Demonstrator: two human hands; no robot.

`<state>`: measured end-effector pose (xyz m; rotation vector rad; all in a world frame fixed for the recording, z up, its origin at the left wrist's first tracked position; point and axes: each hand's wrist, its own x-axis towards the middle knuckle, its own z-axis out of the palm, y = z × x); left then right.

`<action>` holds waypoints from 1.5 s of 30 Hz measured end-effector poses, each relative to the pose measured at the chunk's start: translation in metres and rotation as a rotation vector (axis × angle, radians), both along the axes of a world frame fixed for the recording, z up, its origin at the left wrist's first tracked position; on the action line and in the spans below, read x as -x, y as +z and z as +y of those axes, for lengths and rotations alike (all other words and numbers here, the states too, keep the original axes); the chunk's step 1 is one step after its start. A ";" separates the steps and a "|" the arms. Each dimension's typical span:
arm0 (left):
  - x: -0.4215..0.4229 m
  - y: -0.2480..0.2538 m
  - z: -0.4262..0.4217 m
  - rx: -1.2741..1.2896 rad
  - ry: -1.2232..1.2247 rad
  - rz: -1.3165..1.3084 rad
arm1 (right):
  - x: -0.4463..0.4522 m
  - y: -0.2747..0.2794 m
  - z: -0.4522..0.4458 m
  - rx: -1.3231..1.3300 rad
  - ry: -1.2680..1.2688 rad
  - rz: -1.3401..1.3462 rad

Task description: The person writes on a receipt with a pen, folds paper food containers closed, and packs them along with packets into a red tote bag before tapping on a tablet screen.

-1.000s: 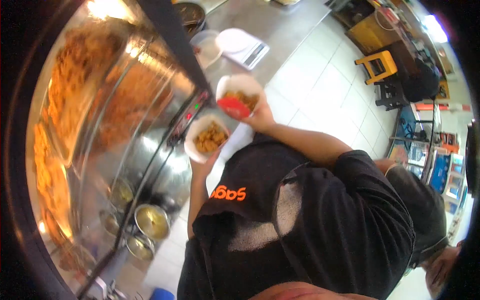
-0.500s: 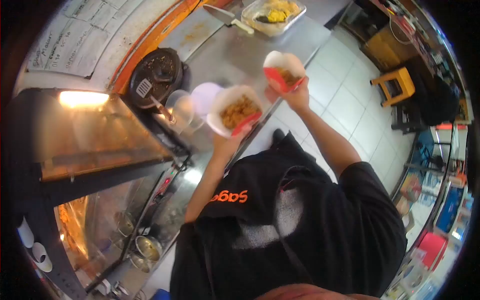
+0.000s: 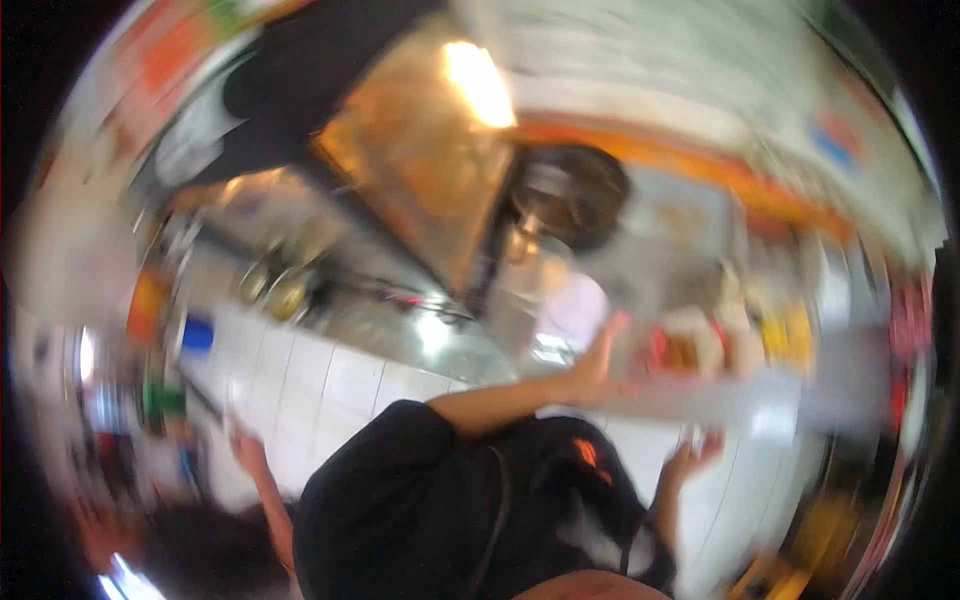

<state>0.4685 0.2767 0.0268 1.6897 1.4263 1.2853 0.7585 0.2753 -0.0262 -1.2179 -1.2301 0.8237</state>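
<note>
The whole view is smeared by motion. My left hand (image 3: 598,362) is over the counter's front edge, thumb and fingers apart, holding nothing I can see. Just right of it, two red-and-white paper food boxes stand close together on the counter: the left box (image 3: 682,345) shows brown food inside, and the right box (image 3: 742,345) is more blurred. Lower right, my right hand (image 3: 693,456) is in front of the counter, over the floor. Its fingers look spread, with a whitish patch between them that may be floor.
A dark pan (image 3: 575,195) sits at the back beside a lit glass warming cabinet (image 3: 410,160). Near my left hand is a pale round lid or plate (image 3: 575,308). Yellow food (image 3: 787,335) lies right of the boxes. Another person's hand (image 3: 245,450) reaches in at lower left.
The view has swung left, showing more of the cabinet and another person. Both boxes have left my hands and now stand on the counter. My right hand has drawn back from the counter.
</note>
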 end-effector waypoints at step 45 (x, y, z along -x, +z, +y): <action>0.062 0.340 -0.090 -0.661 -0.534 -0.746 | -0.007 0.101 -0.066 -0.142 0.129 -0.063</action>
